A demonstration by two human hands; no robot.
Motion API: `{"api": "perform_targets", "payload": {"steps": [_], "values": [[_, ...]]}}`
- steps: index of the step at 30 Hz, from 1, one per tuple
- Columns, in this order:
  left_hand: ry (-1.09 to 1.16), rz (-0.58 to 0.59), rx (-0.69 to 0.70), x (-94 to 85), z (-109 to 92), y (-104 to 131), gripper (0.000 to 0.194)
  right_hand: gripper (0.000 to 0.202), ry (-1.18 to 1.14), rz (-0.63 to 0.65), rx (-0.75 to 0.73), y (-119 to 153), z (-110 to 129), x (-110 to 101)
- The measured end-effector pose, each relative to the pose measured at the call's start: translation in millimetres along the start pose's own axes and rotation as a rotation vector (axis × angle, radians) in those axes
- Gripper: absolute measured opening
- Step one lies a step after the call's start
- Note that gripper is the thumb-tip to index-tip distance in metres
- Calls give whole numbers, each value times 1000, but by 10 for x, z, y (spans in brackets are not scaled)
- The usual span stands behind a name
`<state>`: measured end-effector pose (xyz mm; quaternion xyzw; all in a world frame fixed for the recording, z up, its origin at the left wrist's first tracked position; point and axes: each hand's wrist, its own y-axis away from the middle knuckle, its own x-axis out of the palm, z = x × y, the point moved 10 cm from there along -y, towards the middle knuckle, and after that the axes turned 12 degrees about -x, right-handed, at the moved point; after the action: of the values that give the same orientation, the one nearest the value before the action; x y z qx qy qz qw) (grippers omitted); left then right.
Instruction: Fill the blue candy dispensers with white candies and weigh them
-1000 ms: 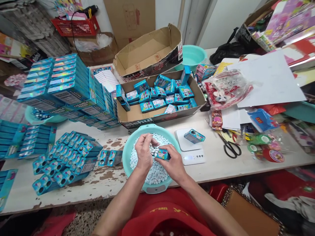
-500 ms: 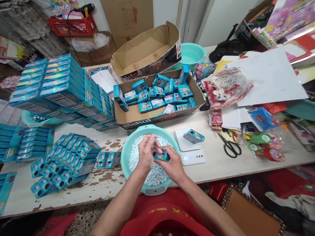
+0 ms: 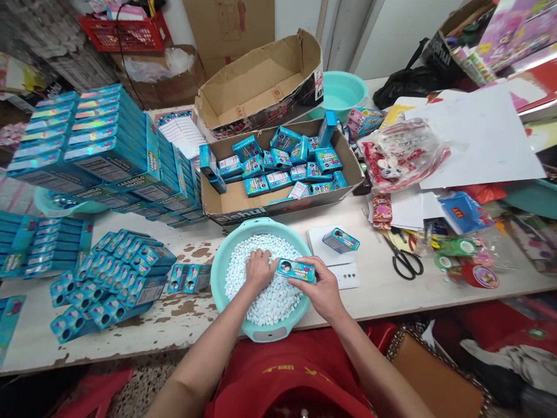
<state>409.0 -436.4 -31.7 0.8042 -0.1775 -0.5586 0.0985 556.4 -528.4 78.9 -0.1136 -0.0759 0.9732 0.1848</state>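
Note:
A small blue candy box [image 3: 296, 270] with a round window is held by my right hand [image 3: 322, 288], tilted over the right side of the turquoise basin [image 3: 220, 255]. White candies [image 3: 272, 305] fill the basin. My left hand [image 3: 260, 270] lies on the candies with its fingers spread, their tips partly sunk among them. Another blue box [image 3: 342, 240] rests on the white scale [image 3: 319, 244] to the right. Two small boxes [image 3: 190, 278] stand on the table left of the basin.
A cardboard box [image 3: 230, 203] with several blue boxes stands behind the basin. Stacked blue packs [image 3: 108, 145] rise at the left, with small boxes [image 3: 117, 273] grouped before them. Black-handled scissors [image 3: 408, 264] and a plastic bag [image 3: 404, 154] lie at the right.
My left hand has moved away from the box, down and open onto the candies. My right hand has shifted right and turned the box, so its label and window show.

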Motion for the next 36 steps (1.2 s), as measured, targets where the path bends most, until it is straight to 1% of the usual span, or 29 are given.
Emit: {"api": "perform_targets", "payload": {"steps": [2, 4, 7, 9, 10, 12, 13, 14, 15, 17, 19, 23, 25, 27, 29, 32, 34, 36], "values": [[109, 47, -47, 40, 4, 80, 22, 33, 37, -21, 9, 4, -26, -36], [397, 91, -144, 23, 107, 106, 16, 33, 67, -30, 10, 5, -29, -70], [823, 153, -268, -47, 242, 117, 28, 31, 115, -40, 4, 10, -4, -111], [1054, 195, -325, -146, 246, 154, 31, 29, 149, -25, -14, 20, 26, -92], [1182, 227, -343, -208, 208, 187, 30, 28, 163, -11, -29, 27, 43, -63], [1489, 308, -333, -361, 51, 272, 26, 28, 189, 22, -68, 43, 80, 24], [1612, 337, -293, -463, -51, 313, 24, 27, 201, 39, -88, 52, 97, 77], [1686, 343, -232, -580, -148, 349, 22, 27, 211, 56, -106, 60, 112, 134], [1725, 326, -167, -696, -225, 379, 21, 26, 221, 73, -119, 66, 125, 190], [1738, 238, -77, -878, -300, 422, 19, 25, 239, 101, -135, 73, 153, 286], [1721, 163, -50, -958, -319, 439, 18, 25, 250, 110, -141, 68, 193, 336], [1691, 58, -71, -975, -290, 412, 22, 27, 238, 98, -157, 27, 288, 360], [1666, 12, -122, -937, -248, 381, 25, 26, 233, 91, -139, -2, 277, 370], [1643, -9, -165, -892, -221, 352, 26, 26, 233, 93, -108, -30, 230, 393], [1604, -49, -154, -902, -215, 341, 27, 27, 233, 105, -93, -53, 192, 427], [1517, -139, -113, -991, -224, 371, 28, 28, 237, 116, -90, -69, 185, 458], [1489, -138, -99, -1027, -264, 390, 29, 28, 240, 118, -82, -68, 202, 460], [1522, -110, -86, -1054, -307, 399, 31, 28, 224, 122, -79, -62, 236, 460]]}}
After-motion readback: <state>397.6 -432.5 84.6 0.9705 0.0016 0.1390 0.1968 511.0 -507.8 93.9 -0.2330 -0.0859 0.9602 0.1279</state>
